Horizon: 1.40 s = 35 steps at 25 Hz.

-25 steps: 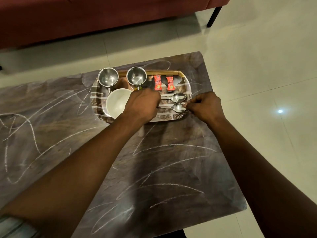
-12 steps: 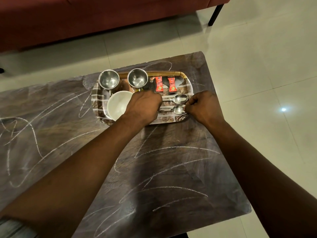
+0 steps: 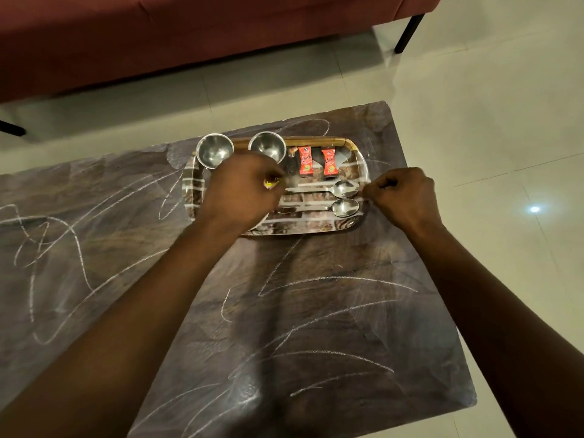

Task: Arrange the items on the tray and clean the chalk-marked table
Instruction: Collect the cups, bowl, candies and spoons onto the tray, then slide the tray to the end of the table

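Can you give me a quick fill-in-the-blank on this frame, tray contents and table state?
1. The tray holds ___ metal spoons.
2. The sachets beside the steel cups are ___ in colour.
3. The table is marked with white ___ lines.
4. The right hand is at the tray's ___ end.

Missing words: two; red; chalk; right

Both hands over the tray on the chalk-marked worktop.

We see the tray (image 3: 360, 159) near the far edge of the worktop (image 3: 316, 311), carrying two steel cups (image 3: 215, 150) at its far-left side, two red sachets (image 3: 305, 161) upright-looking beside them, and two spoons (image 3: 344, 188) lying parallel, bowls to the right. Our left hand (image 3: 243, 191) is curled above the tray's left part, a yellow scrap showing at its fingers (image 3: 271, 181). Our right hand (image 3: 404, 197) is fisted at the tray's right rim.
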### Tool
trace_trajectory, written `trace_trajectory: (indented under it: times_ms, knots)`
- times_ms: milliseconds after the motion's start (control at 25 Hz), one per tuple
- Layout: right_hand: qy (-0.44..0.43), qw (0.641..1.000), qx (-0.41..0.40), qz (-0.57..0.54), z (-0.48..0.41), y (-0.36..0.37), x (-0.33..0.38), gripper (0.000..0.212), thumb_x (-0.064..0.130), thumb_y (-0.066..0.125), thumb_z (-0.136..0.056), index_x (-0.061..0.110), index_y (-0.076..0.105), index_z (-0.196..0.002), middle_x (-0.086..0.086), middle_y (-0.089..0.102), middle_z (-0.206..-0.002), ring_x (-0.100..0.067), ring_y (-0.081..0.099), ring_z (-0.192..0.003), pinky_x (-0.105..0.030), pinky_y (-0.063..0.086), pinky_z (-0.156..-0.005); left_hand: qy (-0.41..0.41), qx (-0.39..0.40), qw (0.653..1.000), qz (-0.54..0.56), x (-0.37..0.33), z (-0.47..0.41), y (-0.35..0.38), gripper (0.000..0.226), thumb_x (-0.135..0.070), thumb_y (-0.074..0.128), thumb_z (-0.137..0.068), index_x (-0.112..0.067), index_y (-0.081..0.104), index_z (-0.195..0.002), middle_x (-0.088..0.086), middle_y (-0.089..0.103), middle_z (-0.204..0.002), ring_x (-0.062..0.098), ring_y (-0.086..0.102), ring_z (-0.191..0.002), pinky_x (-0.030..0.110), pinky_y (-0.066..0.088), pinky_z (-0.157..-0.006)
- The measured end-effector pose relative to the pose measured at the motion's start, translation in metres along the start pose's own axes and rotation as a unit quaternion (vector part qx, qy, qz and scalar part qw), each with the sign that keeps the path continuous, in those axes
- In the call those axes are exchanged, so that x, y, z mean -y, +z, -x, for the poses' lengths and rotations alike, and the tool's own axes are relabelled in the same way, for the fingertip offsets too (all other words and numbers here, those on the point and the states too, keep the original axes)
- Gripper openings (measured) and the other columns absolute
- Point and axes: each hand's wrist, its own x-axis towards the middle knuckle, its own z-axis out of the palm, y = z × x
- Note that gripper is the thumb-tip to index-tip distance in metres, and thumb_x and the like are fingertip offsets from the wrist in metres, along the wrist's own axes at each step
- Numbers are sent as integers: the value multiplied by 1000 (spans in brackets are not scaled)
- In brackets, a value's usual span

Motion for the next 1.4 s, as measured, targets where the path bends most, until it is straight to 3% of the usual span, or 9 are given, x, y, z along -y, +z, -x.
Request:
trace_trajectory:
  times_ms: [80,160,240,320,440,640,960,1160,1400]
  knots:
    - [17,999,-25,-15,-9,-4,-4,12,29,78,-84,21,80,-75,11,73,-71,0,66,-65,-16,44,-59,-96,-180,970,132,34,14,-29,13,-26,74,-85,-36,82,-89,-30,74,-74,-6,71,-73,16,56,-74]
    - [49,998,-20,-39,-18,-4,-4,15,31,76,-86,19,80,-78,5,74,-72,-10,69,-69,-22,50,-67,-226,-292,906,206,76,27,-46,14,-18,75,-85,-27,81,-95,-17,77,-76,3,72,-71,25,62,-77]
    - [86,993,4,-86,-24,3,-4,18,32,76,-87,18,80,-78,3,76,-68,-13,73,-64,-30,59,-71,-377,-262,855,240,111,33,-46,7,-10,73,-91,-15,78,-92,2,76,-78,19,69,-71,40,60,-75]
    - [110,987,24,-116,-27,10,-4,16,27,76,-88,20,79,-74,4,75,-61,-9,71,-53,-32,63,-68,-456,-151,824,300,130,33,-34,11,-4,68,-96,-10,74,-89,2,73,-71,21,64,-71,38,57,-70]
    - [134,979,30,-154,-30,18,-6,20,17,76,-89,21,78,-70,4,74,-60,-15,72,-58,-35,64,-66,-445,-85,826,335,137,31,-22,8,-4,70,-96,-9,75,-95,6,76,-82,14,71,-69,27,63,-66]
    - [152,968,27,-199,-30,21,-8,16,10,78,-91,19,79,-77,4,73,-60,-15,71,-60,-26,59,-56,-423,-107,832,343,147,31,-15,23,5,76,-90,-16,74,-84,-8,76,-61,0,72,-52,15,57,-49]
    - [117,972,26,-203,-28,22,10,14,11,83,-89,22,80,-81,0,79,-71,-14,76,-64,-30,63,-64,-422,-117,822,364,166,49,-27,20,6,78,-87,3,76,-106,20,76,-106,19,74,-74,22,64,-58]
    - [67,976,77,-191,-19,37,62,20,6,77,-94,20,77,-79,7,77,-64,-8,75,-58,-20,59,-54,-418,-149,801,402,186,91,-55,36,10,75,-88,15,68,-123,27,71,-111,13,76,-61,21,63,-56]
    - [28,976,134,-169,18,101,162,7,1,74,-95,7,79,-92,-17,78,-88,-29,74,-79,-45,65,-80,-442,-211,760,427,248,185,-112,33,10,74,-88,17,67,-119,28,70,-109,20,74,-68,22,64,-56]
